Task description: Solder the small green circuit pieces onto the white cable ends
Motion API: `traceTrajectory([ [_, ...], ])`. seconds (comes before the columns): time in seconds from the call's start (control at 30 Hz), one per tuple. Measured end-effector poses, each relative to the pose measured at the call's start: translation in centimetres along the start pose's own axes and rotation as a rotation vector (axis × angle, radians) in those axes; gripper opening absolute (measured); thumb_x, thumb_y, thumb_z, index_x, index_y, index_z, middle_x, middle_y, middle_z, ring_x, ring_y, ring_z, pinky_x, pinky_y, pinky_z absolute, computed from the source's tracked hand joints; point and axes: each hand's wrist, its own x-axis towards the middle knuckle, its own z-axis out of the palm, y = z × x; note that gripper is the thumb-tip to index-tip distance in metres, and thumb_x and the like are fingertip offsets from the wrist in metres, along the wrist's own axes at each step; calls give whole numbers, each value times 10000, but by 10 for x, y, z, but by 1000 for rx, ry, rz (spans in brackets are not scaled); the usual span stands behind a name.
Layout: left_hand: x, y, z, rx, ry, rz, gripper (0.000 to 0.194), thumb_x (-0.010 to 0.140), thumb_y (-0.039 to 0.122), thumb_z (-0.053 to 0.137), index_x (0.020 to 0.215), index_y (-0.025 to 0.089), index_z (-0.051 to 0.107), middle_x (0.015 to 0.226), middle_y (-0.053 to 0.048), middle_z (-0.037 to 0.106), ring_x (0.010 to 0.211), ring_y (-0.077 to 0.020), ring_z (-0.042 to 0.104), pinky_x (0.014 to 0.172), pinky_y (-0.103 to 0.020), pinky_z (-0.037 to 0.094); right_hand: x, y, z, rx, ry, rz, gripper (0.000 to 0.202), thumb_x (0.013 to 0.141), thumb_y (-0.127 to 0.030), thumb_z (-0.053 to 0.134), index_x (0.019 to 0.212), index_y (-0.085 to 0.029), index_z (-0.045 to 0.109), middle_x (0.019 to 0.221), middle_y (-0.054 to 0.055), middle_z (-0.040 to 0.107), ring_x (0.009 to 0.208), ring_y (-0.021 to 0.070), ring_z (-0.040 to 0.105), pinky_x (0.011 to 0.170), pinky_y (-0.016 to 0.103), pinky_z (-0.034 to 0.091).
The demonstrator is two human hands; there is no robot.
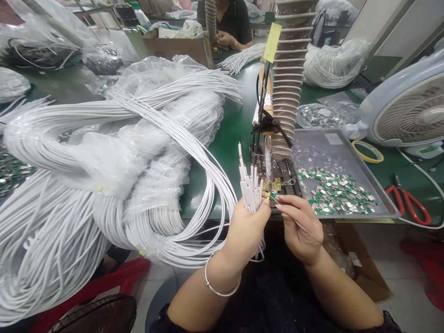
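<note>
My left hand [245, 231] is closed round a bundle of white cables [251, 192], their cut ends with reddish tips standing up. Between the fingertips of my right hand [303, 229] runs a thin solder wire [305, 229], which trails back across the palm. A small green circuit board [274, 196] sits at the meeting fingertips; which hand carries it I cannot tell. Just above hangs a soldering iron [268, 157], tip down, with a yellow tag on its mount. Behind the fingers lies a dark soldering fixture [289, 178] with a brassy block.
At right, a grey tray [347, 143] holds many small green-and-silver connectors [342, 192]. Beside it are a yellow tape roll [367, 151], red-handled pliers [409, 203] and a fan [412, 97]. Bagged white cables [138, 152] fill the left. A ribbed hose [287, 69] rises behind the iron; a person sits opposite.
</note>
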Motion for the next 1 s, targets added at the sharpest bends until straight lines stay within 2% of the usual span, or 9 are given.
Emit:
traceTrajectory([
  [0.2,0,3,1,20,44,0,155,720,246,640,831,139,626,583,32,508,547,-95,471,583,-232,418,5,-1,0,-27,15,-14,254,830,-83,531,1027,-210,630,1001,92,651,924,194,646,759,360,576],
  [1.0,-2,5,-1,37,32,15,178,742,272,629,858,136,626,589,25,512,538,-92,465,554,-226,419,6,-4,2,-30,20,-10,280,826,-76,535,1050,-217,627,1015,93,641,928,195,641,753,364,580],
])
